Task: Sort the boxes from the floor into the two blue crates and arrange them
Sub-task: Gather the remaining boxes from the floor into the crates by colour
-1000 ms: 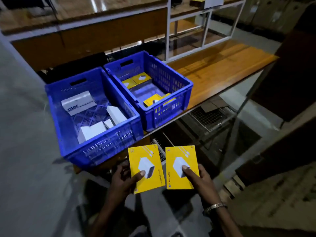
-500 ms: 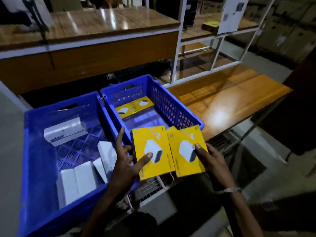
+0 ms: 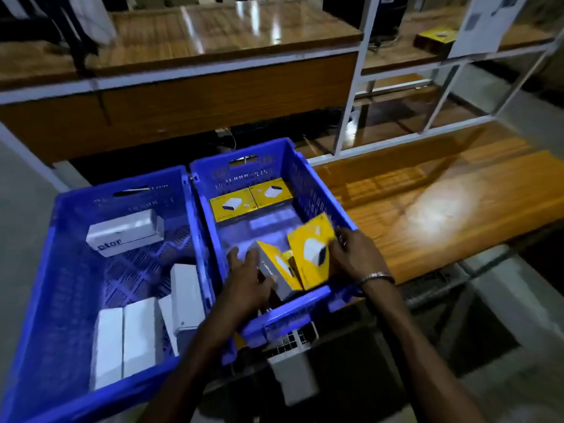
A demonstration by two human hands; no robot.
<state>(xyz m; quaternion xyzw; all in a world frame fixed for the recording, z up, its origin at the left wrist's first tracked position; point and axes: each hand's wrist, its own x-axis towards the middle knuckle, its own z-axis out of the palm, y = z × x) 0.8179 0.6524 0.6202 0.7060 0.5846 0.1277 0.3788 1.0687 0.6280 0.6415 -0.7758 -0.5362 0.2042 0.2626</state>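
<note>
Two hands are inside the near end of the right blue crate [image 3: 308, 184], each on a yellow box. Left hand [image 3: 248, 280]: fingers mostly straight and spread, lying against the grey side of the left yellow box [image 3: 276, 267], which stands tilted on edge; can't tell if the thumb wraps it. Right hand [image 3: 355, 254]: fingers curled over the right edge of the right yellow box [image 3: 312, 251], gripping it; the box is tilted up, printed face toward the camera, and touches the left one along their inner edges. A metal bracelet [image 3: 377, 277] sits on the right wrist.

Left blue crate [image 3: 61, 227], just beside the right one, holds several white boxes [image 3: 128, 337] at its near end and one white box [image 3: 125, 232] lying further back.

Far end of the right crate: two more yellow boxes [image 3: 248, 203] flat, side by side, against the back wall.

Both crates sit on the wooden counter [image 3: 427, 209]. Beyond it, a white-framed shelf [image 3: 360, 96] with wooden boards.
</note>
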